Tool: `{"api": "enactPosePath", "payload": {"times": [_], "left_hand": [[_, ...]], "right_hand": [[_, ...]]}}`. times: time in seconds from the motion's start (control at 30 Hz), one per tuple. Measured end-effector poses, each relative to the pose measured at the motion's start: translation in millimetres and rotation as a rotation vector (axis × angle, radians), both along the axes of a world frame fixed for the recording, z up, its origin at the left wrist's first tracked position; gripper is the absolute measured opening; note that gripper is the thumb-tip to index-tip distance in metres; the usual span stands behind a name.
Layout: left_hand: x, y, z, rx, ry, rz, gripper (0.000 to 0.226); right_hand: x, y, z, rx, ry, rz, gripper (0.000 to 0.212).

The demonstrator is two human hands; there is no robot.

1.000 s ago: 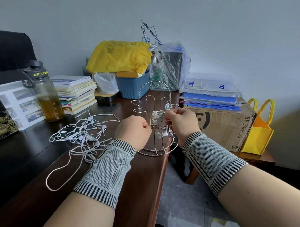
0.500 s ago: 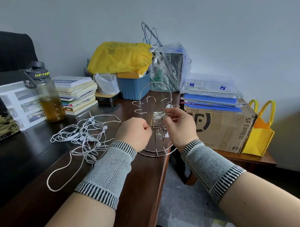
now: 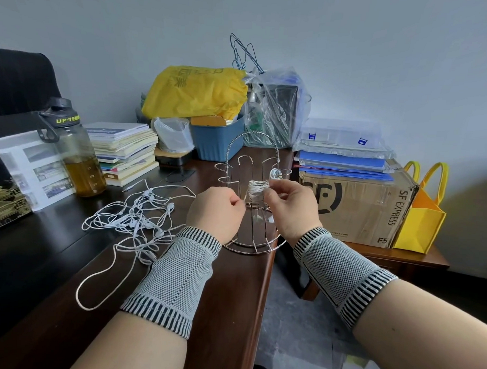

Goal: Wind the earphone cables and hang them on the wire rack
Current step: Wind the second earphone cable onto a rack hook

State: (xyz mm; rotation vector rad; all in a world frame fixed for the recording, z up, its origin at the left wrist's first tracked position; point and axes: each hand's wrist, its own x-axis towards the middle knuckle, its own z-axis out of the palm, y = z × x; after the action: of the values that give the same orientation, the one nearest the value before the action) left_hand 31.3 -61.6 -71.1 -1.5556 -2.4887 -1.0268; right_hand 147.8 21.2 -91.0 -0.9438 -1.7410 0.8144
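Wound earphone coil (image 3: 257,188) held before the wire rack (image 3: 251,195): right hand (image 3: 292,206) pinches its edge; left hand (image 3: 216,213) curled, contents indiscernible. Remaining earphone tangle (image 3: 133,222) lies left of the rack. Light, limp, springy cable; grip across the windings.

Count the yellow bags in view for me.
2. A yellow plastic bag lies on top of the blue bin at the back of the desk; a yellow tote bag stands right of the SF Express cardboard box. Clutter may hide others.
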Motion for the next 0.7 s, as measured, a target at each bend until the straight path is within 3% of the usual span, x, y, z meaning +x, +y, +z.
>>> {"api": "enactPosePath", "payload": {"times": [0.33,0.47,0.57,0.7], "left_hand": [[-3.1,-1.7,-0.4,-0.092,0.005,0.012,0.027],[-4.3,-2.8,6.4,0.076,-0.114,0.05,0.032],[-4.3,-4.2,8.6,0.177,-0.202,-0.007,0.027],[-3.0,-5.4,9.3,0.169,-0.187,-0.118,0.023]], "right_hand": [[1.9,0.2,-5.1,-0.04,0.042,0.008,0.011],[3.9,1.1,-6.7,-0.004,0.038,-0.002,0.016],[6.9,-1.3,-8.6,0.075,0.023,-0.035,0.014],[6.1,-10.9,-14.2,0.382,-0.046,-0.012,0.02]]}}
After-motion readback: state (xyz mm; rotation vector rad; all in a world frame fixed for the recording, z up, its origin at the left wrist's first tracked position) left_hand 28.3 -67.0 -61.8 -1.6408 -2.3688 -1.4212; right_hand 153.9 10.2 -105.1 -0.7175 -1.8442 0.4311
